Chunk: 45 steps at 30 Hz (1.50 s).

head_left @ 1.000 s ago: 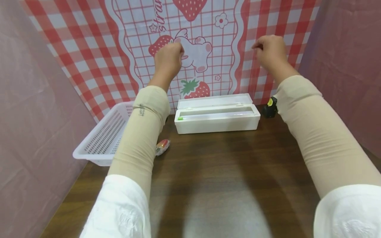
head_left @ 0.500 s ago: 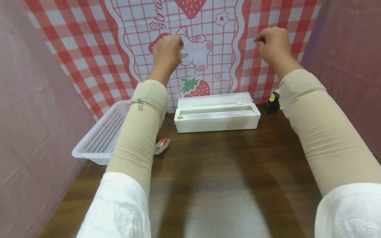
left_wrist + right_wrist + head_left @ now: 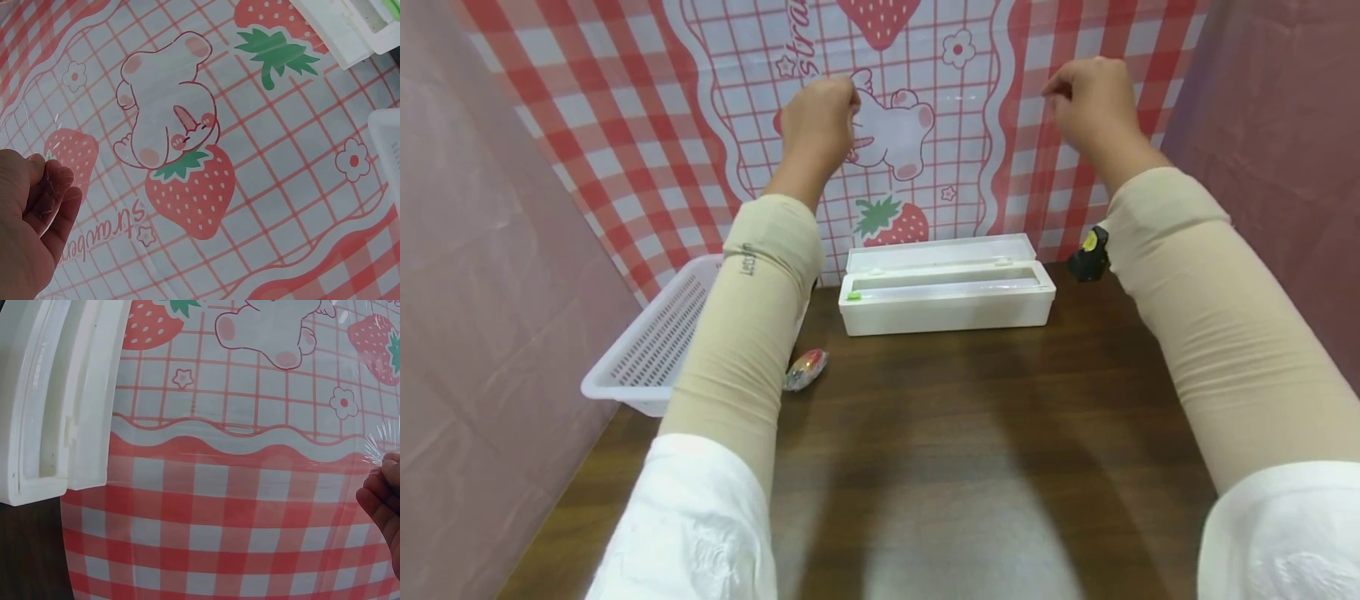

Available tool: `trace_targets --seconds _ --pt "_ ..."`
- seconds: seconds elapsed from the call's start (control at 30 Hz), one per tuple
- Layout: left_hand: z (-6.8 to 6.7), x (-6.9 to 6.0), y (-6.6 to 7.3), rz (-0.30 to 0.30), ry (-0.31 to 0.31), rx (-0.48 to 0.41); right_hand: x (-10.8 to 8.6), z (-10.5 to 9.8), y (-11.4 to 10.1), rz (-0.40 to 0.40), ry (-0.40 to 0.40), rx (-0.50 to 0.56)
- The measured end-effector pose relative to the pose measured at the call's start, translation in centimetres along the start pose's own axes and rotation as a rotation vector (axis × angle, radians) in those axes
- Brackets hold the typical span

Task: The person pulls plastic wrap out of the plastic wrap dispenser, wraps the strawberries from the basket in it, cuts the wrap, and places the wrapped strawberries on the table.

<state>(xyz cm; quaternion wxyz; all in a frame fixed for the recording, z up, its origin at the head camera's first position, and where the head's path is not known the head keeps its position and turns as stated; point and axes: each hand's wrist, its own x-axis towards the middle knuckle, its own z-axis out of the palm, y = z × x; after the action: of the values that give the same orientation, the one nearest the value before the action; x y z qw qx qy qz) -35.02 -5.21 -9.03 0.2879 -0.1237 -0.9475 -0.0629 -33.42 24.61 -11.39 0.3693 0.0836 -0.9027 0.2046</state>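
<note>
Both hands are raised in front of the cloth backdrop, well apart. My left hand (image 3: 820,117) pinches one edge of a sheet of clear cling film (image 3: 382,440). Fingertips of my right hand (image 3: 1097,96) pinch it too, with creases fanning out from the grip in the right wrist view. The film is nearly invisible in the head view, so its full extent cannot be told. Below the hands stands a white cling film dispenser box (image 3: 947,315), lid tipped back, a green slider (image 3: 853,297) at its left end. The film's lower edge is not discernible.
A white perforated basket (image 3: 597,385) stands at the left, partly behind the left forearm. Beside that forearm lies a small red-and-yellow item in clear wrap (image 3: 807,370) on the brown wooden table (image 3: 962,433). Pink cloth (image 3: 1285,167) hangs on both sides.
Both hands have risen; the left has shifted slightly left, the right slightly right. The dispenser box, basket and wrapped item have stayed put.
</note>
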Motion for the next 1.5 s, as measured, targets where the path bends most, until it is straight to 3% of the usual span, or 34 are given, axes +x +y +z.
trace_targets --seconds 0.33,0.6,0.83,1.07,1.27,1.5 --pt "-0.4 -0.2 0.0 0.013 0.033 -0.011 -0.4 -0.6 -0.2 0.001 -0.013 -0.007" --pt "-1.8 -2.1 0.1 0.134 0.031 -0.055 -2.4 -3.0 0.9 0.077 -0.129 0.058" --pt "-3.0 -5.3 0.1 0.25 0.025 -0.157 -4.8 -4.7 1.8 0.007 -0.162 0.145" --pt "-3.4 -9.5 0.1 0.394 0.035 -0.268 -8.2 -5.7 2.4 -0.096 -0.2 0.336" --pt "-3.0 -12.7 0.3 0.515 0.067 -0.361 -11.2 -6.3 3.0 -0.168 -0.201 0.454" --pt "-1.2 -16.9 0.4 0.644 0.096 -0.509 -15.4 -6.4 3.7 -0.096 -0.31 0.568"
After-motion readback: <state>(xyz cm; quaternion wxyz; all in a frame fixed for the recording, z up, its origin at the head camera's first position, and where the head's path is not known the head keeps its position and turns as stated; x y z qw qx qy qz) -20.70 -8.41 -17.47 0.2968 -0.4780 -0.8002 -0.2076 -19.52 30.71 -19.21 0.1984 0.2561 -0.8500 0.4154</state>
